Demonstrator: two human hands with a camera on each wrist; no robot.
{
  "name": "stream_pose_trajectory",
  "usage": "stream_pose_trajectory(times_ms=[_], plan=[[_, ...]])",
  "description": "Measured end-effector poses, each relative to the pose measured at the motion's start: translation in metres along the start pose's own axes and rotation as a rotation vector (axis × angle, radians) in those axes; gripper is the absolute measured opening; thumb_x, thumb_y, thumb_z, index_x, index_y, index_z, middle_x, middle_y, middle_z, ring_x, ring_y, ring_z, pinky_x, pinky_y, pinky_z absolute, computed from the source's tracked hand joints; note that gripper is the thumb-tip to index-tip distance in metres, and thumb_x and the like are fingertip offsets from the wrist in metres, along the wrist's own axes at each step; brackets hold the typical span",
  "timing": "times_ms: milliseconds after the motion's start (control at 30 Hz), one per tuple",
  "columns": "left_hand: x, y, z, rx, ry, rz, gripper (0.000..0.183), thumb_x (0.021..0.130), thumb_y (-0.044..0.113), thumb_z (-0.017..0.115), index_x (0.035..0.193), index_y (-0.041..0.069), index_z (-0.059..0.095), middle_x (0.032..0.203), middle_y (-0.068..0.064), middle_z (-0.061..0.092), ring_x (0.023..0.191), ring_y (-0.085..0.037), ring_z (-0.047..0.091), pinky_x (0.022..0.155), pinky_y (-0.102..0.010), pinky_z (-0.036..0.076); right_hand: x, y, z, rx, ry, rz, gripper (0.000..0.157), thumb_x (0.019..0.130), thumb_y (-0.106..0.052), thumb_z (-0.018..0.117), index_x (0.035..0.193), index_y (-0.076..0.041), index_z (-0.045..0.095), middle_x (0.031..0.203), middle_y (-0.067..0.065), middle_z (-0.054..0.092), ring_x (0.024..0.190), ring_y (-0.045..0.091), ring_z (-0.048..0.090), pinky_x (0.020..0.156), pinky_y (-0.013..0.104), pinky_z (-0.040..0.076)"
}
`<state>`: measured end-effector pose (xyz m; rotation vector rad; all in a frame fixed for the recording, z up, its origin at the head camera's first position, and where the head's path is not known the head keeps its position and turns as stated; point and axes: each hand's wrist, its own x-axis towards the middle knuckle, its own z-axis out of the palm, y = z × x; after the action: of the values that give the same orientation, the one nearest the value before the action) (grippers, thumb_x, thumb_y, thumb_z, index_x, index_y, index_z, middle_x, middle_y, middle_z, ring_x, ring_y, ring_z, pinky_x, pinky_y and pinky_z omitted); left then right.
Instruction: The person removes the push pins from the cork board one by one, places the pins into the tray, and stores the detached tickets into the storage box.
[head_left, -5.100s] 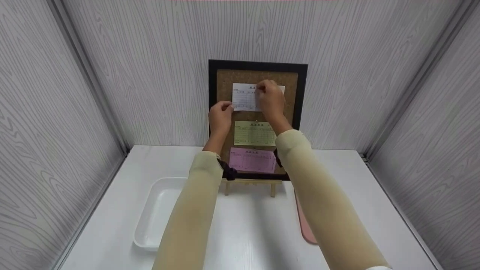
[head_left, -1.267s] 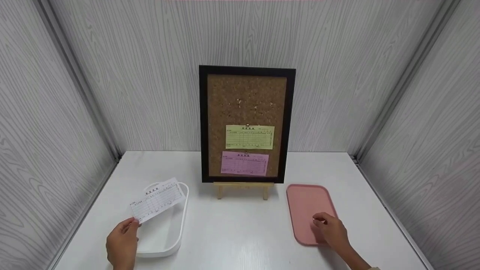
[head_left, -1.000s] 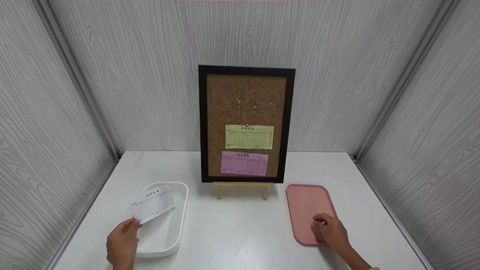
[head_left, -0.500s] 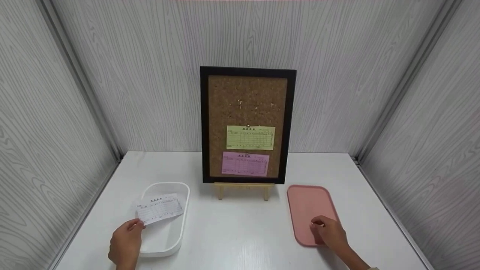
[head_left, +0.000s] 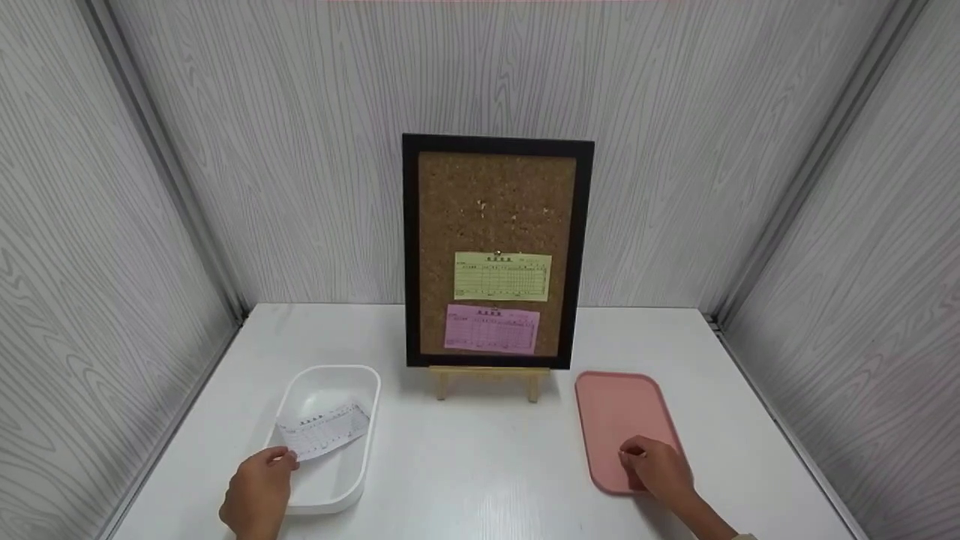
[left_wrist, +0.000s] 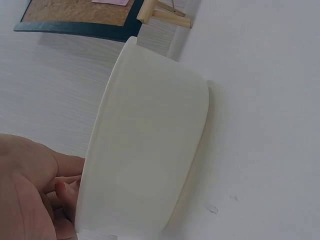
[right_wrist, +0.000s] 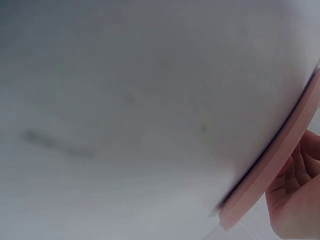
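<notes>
Pinches white printed paper slip point(head_left: 324, 433) by one corner in left hand point(head_left: 257, 491), over white rectangular plastic tub point(head_left: 330, 480). Curls fingers of right hand point(head_left: 660, 466) above pink rectangular tray point(head_left: 622, 405); cannot tell whether gripping anything.

The head view looks forward and down from the near side, wide over the table point(head_left: 472, 450) to the corkboard point(head_left: 499, 180). The left wrist view, tipped sideways, faces the white bin point(left_wrist: 145, 140) from close by; the right one sits close over the tabletop, sharing with the head view the pink tray point(right_wrist: 277, 157) and right hand point(right_wrist: 298, 192).
</notes>
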<state>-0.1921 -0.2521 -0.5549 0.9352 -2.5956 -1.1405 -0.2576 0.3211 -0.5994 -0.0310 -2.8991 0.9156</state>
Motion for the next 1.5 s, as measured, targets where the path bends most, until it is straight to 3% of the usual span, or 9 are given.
stream_pose_trajectory(times_ms=[300, 500, 633, 833, 1033, 1233, 1500], plan=[[-0.001, -0.001, -0.001, 0.015, -0.051, -0.019, 0.043, 0.099, 0.033, 0.057, 0.124, 0.0, 0.066, 0.112, -0.017, 0.074, 0.109, -0.045, 0.063, 0.082, -0.058, 0.04, 0.0, 0.001, -0.002, 0.021, -0.019, 0.043, 0.007, 0.086, -0.008, 0.075, 0.089, -0.014, 0.077, 0.088, -0.002, 0.074, 0.08, 0.011, 0.064, 0.072, 0.032, 0.051], [-0.007, 0.001, -0.008, 0.033, -0.061, -0.013, 0.047, 0.1, 0.038, 0.058, 0.128, 0.0, 0.064, 0.119, -0.02, 0.071, 0.111, -0.047, 0.063, 0.085, -0.059, 0.042, 0.0, 0.0, -0.009, -0.014, -0.006, 0.042, 0.011, 0.087, -0.011, 0.073, 0.096, -0.014, 0.078, 0.094, -0.001, 0.075, 0.084, 0.013, 0.066, 0.073, 0.038, 0.052], [-0.012, 0.009, -0.012, 0.029, -0.053, 0.03, 0.047, 0.1, 0.037, 0.059, 0.128, 0.0, 0.063, 0.112, -0.016, 0.074, 0.107, -0.043, 0.066, 0.083, -0.057, 0.043, 0.002, -0.005, -0.015, -0.008, 0.017, 0.004, 0.014, 0.089, -0.011, 0.072, 0.101, -0.012, 0.077, 0.096, 0.0, 0.075, 0.084, 0.014, 0.066, 0.071, 0.037, 0.052], [-0.016, 0.027, -0.013, 0.014, -0.056, 0.131, 0.045, 0.099, 0.037, 0.061, 0.129, 0.003, 0.064, 0.115, -0.017, 0.073, 0.098, -0.037, 0.07, 0.075, -0.051, 0.046, 0.006, -0.022, -0.025, 0.055, 0.044, -0.03, 0.016, 0.093, -0.013, 0.072, 0.108, -0.01, 0.075, 0.102, 0.001, 0.074, 0.084, 0.014, 0.062, 0.069, 0.033, 0.049], [-0.014, 0.05, -0.001, -0.039, -0.07, 0.219, 0.044, 0.1, 0.039, 0.061, 0.13, 0.007, 0.065, 0.12, -0.016, 0.072, 0.1, -0.036, 0.07, 0.076, -0.048, 0.047, 0.013, -0.044, -0.031, 0.111, 0.111, -0.097, 0.017, 0.093, -0.011, 0.072, 0.11, -0.011, 0.075, 0.1, 0.001, 0.074, 0.08, 0.015, 0.059, 0.067, 0.028, 0.048], [-0.011, 0.072, 0.019, -0.118, -0.064, 0.325, 0.04, 0.1, 0.038, 0.061, 0.131, 0.013, 0.065, 0.119, -0.011, 0.073, 0.075, -0.022, 0.064, 0.061, -0.032, 0.04, 0.021, -0.065, -0.035, 0.168, 0.146, -0.172, 0.018, 0.095, -0.013, 0.071, 0.113, -0.013, 0.074, 0.101, 0.0, 0.072, 0.081, 0.014, 0.06, 0.065, 0.025, 0.05], [-0.008, 0.104, 0.043, -0.201, -0.073, 0.381, 0.037, 0.1, 0.038, 0.063, 0.128, 0.015, 0.067, 0.117, -0.005, 0.073, 0.087, -0.021, 0.064, 0.065, -0.031, 0.042, 0.039, -0.099, -0.042, 0.169, 0.18, -0.195, 0.017, 0.095, -0.016, 0.071, 0.112, -0.016, 0.075, 0.101, 0.0, 0.072, 0.083, 0.017, 0.057, 0.068, 0.028, 0.049]])
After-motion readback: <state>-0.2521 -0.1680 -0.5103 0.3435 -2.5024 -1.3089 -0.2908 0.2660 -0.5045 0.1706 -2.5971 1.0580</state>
